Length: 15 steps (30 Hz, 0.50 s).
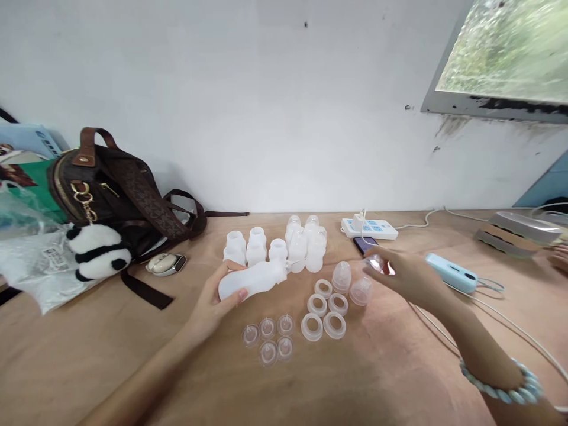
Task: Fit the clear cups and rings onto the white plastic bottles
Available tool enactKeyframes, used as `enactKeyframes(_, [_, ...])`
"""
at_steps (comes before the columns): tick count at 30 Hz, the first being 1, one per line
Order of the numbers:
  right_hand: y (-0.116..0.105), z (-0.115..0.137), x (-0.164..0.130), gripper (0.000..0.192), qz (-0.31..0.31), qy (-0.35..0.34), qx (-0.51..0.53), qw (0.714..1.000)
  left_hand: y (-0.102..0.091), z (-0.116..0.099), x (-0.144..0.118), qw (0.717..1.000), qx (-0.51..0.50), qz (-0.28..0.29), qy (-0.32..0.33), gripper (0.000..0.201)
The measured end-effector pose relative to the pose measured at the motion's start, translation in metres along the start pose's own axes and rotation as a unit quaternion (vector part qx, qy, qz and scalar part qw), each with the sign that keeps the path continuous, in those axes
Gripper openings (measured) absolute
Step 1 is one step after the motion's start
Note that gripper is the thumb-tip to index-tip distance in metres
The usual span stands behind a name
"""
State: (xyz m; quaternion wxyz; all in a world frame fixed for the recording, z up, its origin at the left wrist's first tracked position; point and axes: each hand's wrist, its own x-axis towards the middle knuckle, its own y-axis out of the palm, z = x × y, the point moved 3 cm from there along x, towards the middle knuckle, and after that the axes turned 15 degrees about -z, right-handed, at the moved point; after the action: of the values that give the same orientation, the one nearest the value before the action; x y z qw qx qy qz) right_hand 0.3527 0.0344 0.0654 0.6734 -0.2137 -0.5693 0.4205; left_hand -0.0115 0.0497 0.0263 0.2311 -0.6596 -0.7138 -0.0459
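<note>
Lying sideways in the left hand [213,302], grip wrapping it: frosted white, soft-looking plastic bottle [252,279], just above the wooden surface [133,355]. Pinching a small clear dome-shaped cap [375,262]: right hand [410,275]; translucent rings [323,307] sitting between both grips.

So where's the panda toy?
The panda lies far left on the table, against the brown bag and beside a clear plastic packet, well left of the left hand.
</note>
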Motion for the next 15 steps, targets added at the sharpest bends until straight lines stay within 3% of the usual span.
enactKeyframes(4, [0.013,-0.002,-0.006,0.031,0.078,-0.02,-0.03,0.996,0.005,-0.004,-0.004,0.999,0.021,0.01,0.025,0.028])
enactKeyframes(7, [0.001,0.005,-0.004,0.036,0.033,0.01,-0.025,0.999,0.007,-0.01,-0.006,0.998,0.052,-0.002,0.045,0.028])
enactKeyframes(10, [-0.01,0.028,-0.003,0.034,0.019,0.018,0.084,0.996,0.012,-0.019,-0.011,0.993,0.092,-0.005,0.078,0.029])
enactKeyframes(12, [-0.005,0.051,-0.007,0.031,0.07,0.022,0.221,0.973,0.017,-0.025,-0.016,0.985,0.124,0.003,0.121,0.032])
enactKeyframes(15, [0.017,0.081,-0.018,0.043,0.158,0.071,0.39,0.904,0.025,-0.029,-0.025,0.96,0.158,0.007,0.233,0.036])
